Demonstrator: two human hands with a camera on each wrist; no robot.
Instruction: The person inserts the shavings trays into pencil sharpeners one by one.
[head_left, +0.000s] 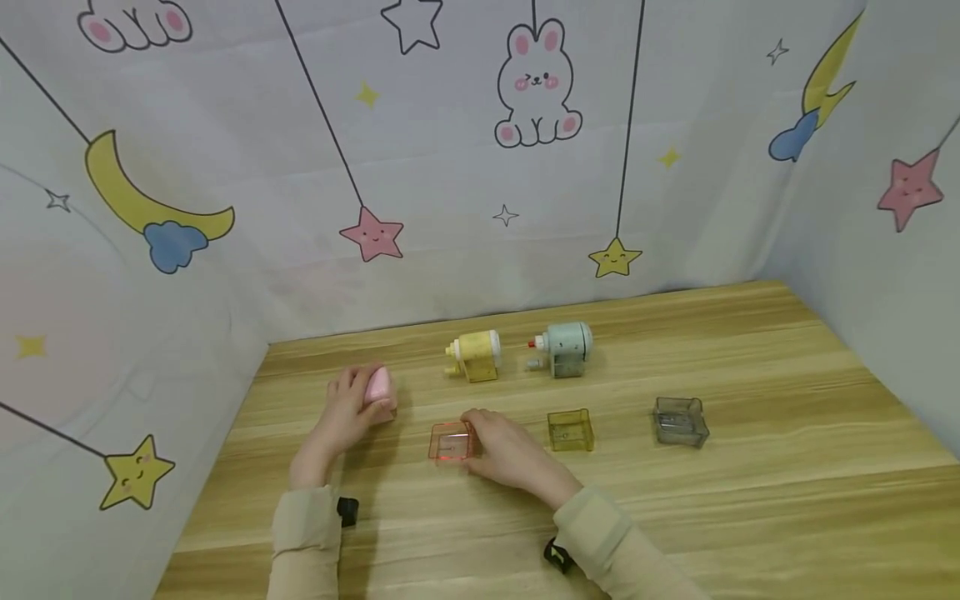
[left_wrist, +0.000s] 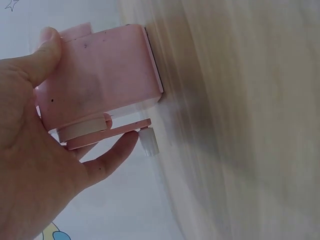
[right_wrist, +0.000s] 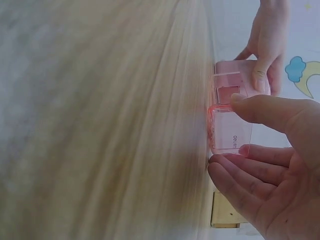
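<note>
My left hand (head_left: 347, 412) grips a pink crank pencil sharpener (left_wrist: 100, 70) by its body, on the left side of the table. Its crank arm and pale knob (left_wrist: 149, 142) show below the body in the left wrist view, with a finger against the arm. Nearer the middle, my right hand (head_left: 513, 450) holds a see-through red shavings drawer (right_wrist: 231, 131) between thumb and fingers. The drawer lies at the table surface, a little right of the pink sharpener and apart from it in the head view.
Behind the hands stand a yellow pencil sharpener (head_left: 477, 350) and a pale blue-green one (head_left: 567, 340). To the right lie a see-through yellow drawer (head_left: 588, 433) and a grey one (head_left: 679, 425) on the wooden table (head_left: 750, 500). Printed white cloth (head_left: 450, 167) hangs along the back and sides.
</note>
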